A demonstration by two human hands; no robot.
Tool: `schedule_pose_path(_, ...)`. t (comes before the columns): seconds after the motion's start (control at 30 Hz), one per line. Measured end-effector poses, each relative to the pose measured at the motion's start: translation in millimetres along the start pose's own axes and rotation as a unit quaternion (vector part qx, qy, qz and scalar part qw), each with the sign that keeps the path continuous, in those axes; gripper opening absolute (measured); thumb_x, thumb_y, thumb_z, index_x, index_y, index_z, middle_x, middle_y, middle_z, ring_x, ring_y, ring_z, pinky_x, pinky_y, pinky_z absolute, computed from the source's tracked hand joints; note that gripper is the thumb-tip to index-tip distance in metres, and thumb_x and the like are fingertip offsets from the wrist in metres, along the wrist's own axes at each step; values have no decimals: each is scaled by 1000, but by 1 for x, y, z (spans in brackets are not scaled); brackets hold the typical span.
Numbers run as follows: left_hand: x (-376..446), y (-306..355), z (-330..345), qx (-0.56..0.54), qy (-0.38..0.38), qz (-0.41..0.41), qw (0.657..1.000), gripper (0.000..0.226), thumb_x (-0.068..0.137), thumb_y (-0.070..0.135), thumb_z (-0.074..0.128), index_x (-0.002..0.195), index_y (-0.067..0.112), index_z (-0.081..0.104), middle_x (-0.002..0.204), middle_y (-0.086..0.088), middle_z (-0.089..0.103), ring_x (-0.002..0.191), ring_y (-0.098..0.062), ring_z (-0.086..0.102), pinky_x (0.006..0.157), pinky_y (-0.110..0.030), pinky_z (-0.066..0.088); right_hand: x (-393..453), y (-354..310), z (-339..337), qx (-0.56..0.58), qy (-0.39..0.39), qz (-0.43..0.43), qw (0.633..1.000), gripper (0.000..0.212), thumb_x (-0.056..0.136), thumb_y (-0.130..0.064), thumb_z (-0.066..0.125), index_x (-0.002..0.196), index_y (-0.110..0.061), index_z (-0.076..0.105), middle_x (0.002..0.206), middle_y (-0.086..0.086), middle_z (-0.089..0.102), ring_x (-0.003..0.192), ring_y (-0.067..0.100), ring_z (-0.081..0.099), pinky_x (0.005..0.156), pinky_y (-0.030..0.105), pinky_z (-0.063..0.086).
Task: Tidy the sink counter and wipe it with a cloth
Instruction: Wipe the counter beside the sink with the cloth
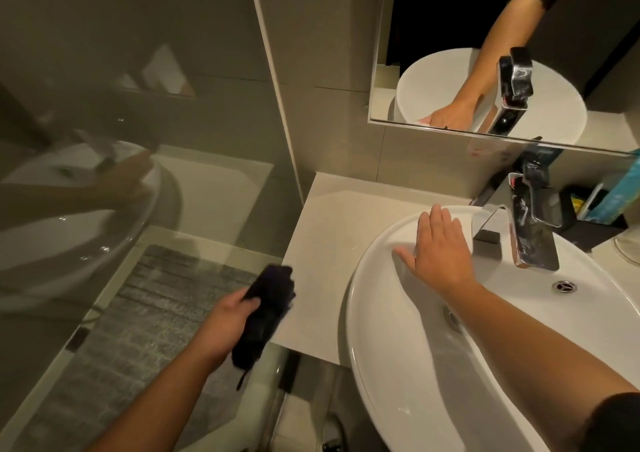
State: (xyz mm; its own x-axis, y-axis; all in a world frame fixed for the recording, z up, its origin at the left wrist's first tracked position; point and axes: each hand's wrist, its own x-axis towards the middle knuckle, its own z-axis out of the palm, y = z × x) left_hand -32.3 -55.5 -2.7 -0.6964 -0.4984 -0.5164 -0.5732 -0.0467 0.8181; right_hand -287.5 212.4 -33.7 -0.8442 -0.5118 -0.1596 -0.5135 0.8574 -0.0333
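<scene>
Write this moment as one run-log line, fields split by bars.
left hand: grips cloth at counter edge | right hand: flat on basin rim, empty | tap: no water seen

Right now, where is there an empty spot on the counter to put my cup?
The counter left of the sink is bare, between the wall and the glass. The left hand holds a dark cloth at its front edge. Behind the tap, the right corner is crowded with a black holder.
</scene>
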Motion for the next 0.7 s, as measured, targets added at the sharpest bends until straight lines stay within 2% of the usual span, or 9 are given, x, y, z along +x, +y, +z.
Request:
schedule_pose_path(0.1,64,50,23,20,24,50,998,23,96,10,49,106,21,67,94,-1,72,88,-21,67,77,-31,54,3,0,4,0,11,2,1000,96,82,-68,24,136,10,38,146,33,34,136,47,31,111,56,26)
schedule_pose_path(0.17,106,84,44,48,29,110,992,23,95,11,48,96,28,65,87,2,69,78,-16,64,64,-15,51,5,1,6,-3,21,1,1000,95,83,-67,24,135,11,40,146,33,35,136,48,32,110,57,28)
schedule_pose_path(0.2,125,100,56,75,31,145,986,23,95,12,47,98,28,63,86,1,67,73,-13,61,55,-12,47,6,1,7,-8,24,2,1000,95,83,-68,24,135,10,40,146,33,35,136,47,32,110,56,29)
schedule_pose_path(0.23,144,113,68,117,33,182,976,23,95,14,46,104,27,63,89,-1,67,71,-11,60,54,-14,46,6,2,8,-14,28,3,999,96,84,-69,21,136,10,40,146,33,34,136,47,32,110,56,29)
schedule_pose_path(0.3,182,133,93,225,21,261,939,33,93,14,45,122,23,60,103,-7,68,83,-19,62,67,-25,46,8,3,10,-29,39,3,999,97,86,-70,12,137,9,39,147,32,33,137,46,31,111,55,27)
schedule_pose_path(0.4,230,140,134,388,-65,322,861,44,93,14,45,137,19,50,134,-9,59,119,-30,54,95,-35,43,10,5,14,-51,48,5,998,98,85,-73,9,140,4,36,151,28,31,140,44,28,113,52,24)
schedule_pose_path(0.5,253,122,163,494,-157,358,777,51,93,10,48,143,13,41,151,-10,39,137,-29,36,114,-37,27,12,5,16,-56,58,7,997,98,85,-73,11,141,3,36,151,27,31,139,43,29,112,52,24)
schedule_pose_path(0.6,258,105,166,503,-162,406,746,57,92,10,49,146,11,34,157,-9,28,144,-25,23,119,-36,14,13,5,18,-58,61,14,996,99,84,-74,10,141,2,35,151,26,31,140,43,28,113,52,24)
schedule_pose_path(0.7,244,89,153,487,-172,419,746,58,91,11,49,147,13,33,157,-7,28,145,-22,22,118,-34,10,11,4,18,-46,65,11,997,97,84,-72,16,140,5,35,151,29,30,140,44,27,113,52,22)
